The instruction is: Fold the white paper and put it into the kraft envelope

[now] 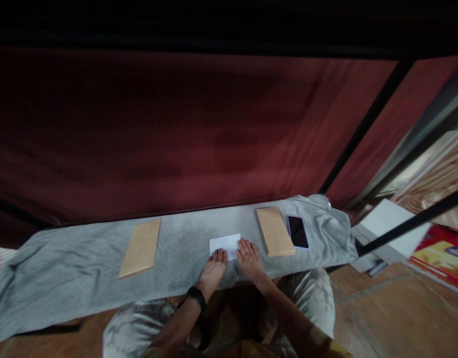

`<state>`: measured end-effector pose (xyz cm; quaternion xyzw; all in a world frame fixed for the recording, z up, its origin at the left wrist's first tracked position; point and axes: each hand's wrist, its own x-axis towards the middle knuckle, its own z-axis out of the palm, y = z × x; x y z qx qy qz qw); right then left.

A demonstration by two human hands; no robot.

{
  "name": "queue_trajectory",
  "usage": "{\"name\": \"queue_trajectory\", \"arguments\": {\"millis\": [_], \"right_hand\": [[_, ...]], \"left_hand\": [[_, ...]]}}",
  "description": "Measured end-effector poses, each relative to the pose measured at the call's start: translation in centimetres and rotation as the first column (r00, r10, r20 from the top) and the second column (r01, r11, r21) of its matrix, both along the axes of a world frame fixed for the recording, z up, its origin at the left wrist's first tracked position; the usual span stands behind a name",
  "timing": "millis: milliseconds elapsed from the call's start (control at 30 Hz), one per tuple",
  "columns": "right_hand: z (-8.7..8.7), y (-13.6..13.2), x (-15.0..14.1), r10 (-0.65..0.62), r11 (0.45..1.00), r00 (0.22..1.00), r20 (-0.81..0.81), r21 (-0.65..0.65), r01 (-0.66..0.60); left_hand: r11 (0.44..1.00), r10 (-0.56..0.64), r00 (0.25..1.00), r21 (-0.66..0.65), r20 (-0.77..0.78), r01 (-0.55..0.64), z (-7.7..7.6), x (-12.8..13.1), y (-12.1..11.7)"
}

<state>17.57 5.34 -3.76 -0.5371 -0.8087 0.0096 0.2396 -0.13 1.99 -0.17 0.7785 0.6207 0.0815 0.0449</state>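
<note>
A small white sheet of paper (223, 243), perhaps folded, lies on the grey cloth (184, 233) in front of me. My left hand (215, 268) rests flat on its near edge, fingers stretched out. On the paper's right side lies my right hand (250, 259), also flat with the fingers extended. Neither hand grips anything. To the right is a stack of brown envelopes (275, 232), close to my right hand. Another brown envelope, or a thin pile of them, (140, 248) lies off to the left.
A dark-screened phone (298, 231) sits just right of the right-hand envelopes. Behind the cloth-covered bench rises a dark red panel (177, 134). On the tiled floor (393, 308) at the right are white boards (391, 223) and a red and yellow package (443, 253), near a black bar (411, 221).
</note>
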Motion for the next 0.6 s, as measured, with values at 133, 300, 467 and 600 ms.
{"name": "queue_trajectory", "arguments": {"millis": [133,300,467,600], "right_hand": [[-0.5,0.3,0.2,0.019,1.0,0.998,-0.055,0.009,-0.018],[-0.6,0.4,0.8,-0.096,0.982,0.861,-0.499,-0.19,0.0],[0.0,0.0,1.5,-0.313,0.923,0.616,-0.723,-0.385,0.017],[1.1,-1.1,0.8,-0.354,0.868,0.526,-0.773,-0.482,-0.124]], "left_hand": [[0.999,0.052,0.993,-0.013,0.107,-0.051,0.8,1.4,0.7],[0.982,0.185,0.907,-0.034,0.378,-0.186,2.3,1.6,1.4],[0.928,0.338,0.616,-0.142,0.712,-0.345,3.7,0.8,2.0],[0.884,0.403,0.288,-0.287,0.869,-0.37,2.9,2.1,1.2]]}}
